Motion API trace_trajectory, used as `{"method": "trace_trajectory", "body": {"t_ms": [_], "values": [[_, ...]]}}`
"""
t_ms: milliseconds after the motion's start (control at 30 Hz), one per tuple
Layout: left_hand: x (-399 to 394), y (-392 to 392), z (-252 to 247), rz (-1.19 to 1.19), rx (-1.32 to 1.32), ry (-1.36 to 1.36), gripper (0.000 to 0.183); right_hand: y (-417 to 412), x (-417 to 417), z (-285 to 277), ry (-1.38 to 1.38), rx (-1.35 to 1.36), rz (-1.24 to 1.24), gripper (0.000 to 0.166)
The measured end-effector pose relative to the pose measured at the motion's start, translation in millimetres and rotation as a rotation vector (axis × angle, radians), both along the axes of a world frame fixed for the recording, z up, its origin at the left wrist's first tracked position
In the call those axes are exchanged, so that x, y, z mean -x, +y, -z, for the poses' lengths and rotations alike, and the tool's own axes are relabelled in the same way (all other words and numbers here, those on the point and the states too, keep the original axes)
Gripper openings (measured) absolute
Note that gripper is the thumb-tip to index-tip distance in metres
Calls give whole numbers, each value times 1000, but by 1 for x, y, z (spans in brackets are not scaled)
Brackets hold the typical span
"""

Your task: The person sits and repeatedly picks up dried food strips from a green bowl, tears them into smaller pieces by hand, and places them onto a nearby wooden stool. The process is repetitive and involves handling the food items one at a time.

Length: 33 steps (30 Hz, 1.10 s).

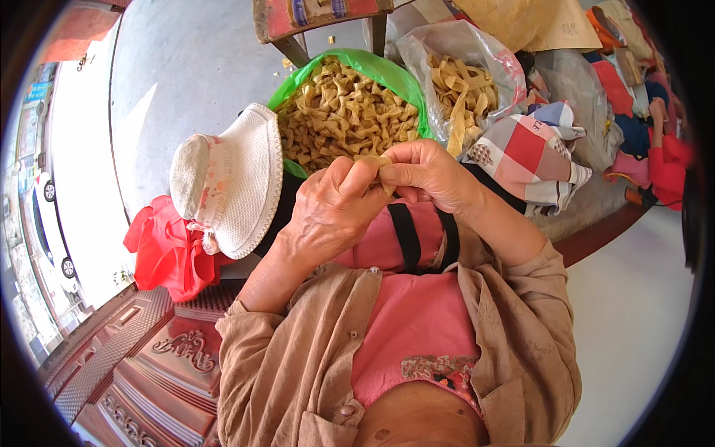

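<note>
My left hand (pixel 335 212) and my right hand (pixel 433 173) meet at chest height, fingertips touching. Between them they pinch a small tan folded strip (pixel 388 189), perhaps of dried leaf or ribbon; fingers hide most of it. Just beyond stands a green plastic bag (pixel 368 61), full of small tan folded knots (pixel 352 106). To its right, a clear plastic bag (pixel 410 47) holds loose flat tan strips (pixel 461 84); one long strip hangs over the near side. Below my hands lies pink cloth with black straps (pixel 408 237).
A white sun hat (pixel 237 179) and red cloth bag (pixel 173 246) sit at left, near a carved reddish door panel (pixel 184 352). A wooden stool (pixel 324 17) stands beyond the bags. Checked cloth (pixel 519 151) lies at right. Farther right, another person's red sleeve (pixel 670 162) shows.
</note>
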<state>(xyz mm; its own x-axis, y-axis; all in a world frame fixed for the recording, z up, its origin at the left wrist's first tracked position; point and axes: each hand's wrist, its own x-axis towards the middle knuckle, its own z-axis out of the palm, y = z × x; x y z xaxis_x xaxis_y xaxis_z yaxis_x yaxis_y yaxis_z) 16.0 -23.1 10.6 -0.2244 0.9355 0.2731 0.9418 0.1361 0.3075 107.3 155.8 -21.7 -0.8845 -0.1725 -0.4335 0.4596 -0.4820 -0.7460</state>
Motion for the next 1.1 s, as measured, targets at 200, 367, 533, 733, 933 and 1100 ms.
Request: {"method": "trace_trajectory", "body": {"t_ms": [200, 367, 533, 733, 933, 1100], "values": [[2, 6, 13, -212, -302, 286, 6, -8, 4, 11, 138, 430, 275, 11], [10, 4, 14, -379, -306, 267, 10, -3, 7, 6, 277, 119, 163, 13], [18, -3, 21, -350, -206, -92, 12, 1, 8, 8, 180, -29, 135, 15], [9, -3, 18, -185, -381, 136, 26, -6, 13, 22, 175, -92, 268, 18], [7, -1, 30, -204, -172, 280, 20, -8, 18, 21, 231, -16, 387, 23], [13, 4, 42, -296, -271, -108, 18, -6, 15, 15, 151, 54, 273, 25]]}}
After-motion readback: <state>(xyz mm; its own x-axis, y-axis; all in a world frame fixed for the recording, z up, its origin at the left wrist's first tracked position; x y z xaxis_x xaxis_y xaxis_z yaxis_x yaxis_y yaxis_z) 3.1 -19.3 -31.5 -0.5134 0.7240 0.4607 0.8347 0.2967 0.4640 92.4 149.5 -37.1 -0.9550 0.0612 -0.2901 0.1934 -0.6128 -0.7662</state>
